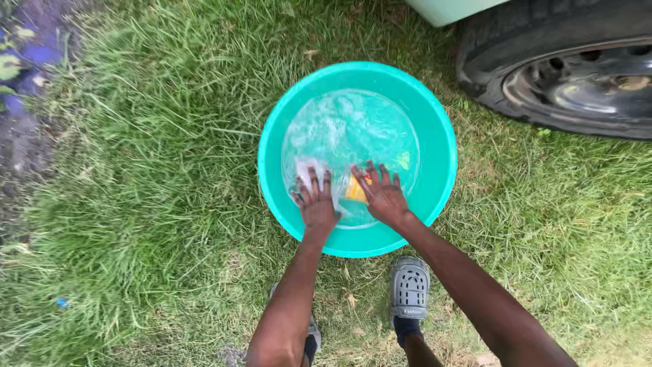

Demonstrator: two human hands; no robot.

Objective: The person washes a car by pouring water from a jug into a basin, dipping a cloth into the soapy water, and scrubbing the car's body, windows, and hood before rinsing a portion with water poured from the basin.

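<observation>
Basin [435, 129], round and turquoise, on grass [149, 204], partly filled with clear, slightly soapy water [353, 126]. Both hands lowered into the near side of the water, close together, palms down. Left hand [316, 200] flat, fingers spread, resting on a pale whitish cloth [303, 168] that lies under the water at the near left of the basin, not clenched around it. Right hand [382, 194] likewise flat and spread, fingertips pointing away, pressing on a yellow-orange item [355, 191] with a touch of red at its upper edge; kind of item not clear through the water. Yellow-orange item between the two hands, just beside the pale cloth, partly covered by the right hand. Faint yellowish patch [403, 160] further right under the surface, too blurred to identify. Forearms bare, reaching down from the lower edge of the view. Grey perforated clog [409, 287] on the right foot just behind the basin; left foot mostly hidden by the left arm. Car tyre [536, 34] with dark wheel [591, 85] at upper right, near the basin but apart from it, pale bodywork [448, 9] above. Bare dark soil [20, 143] and a blue-purple patch [34, 51] at far left.
</observation>
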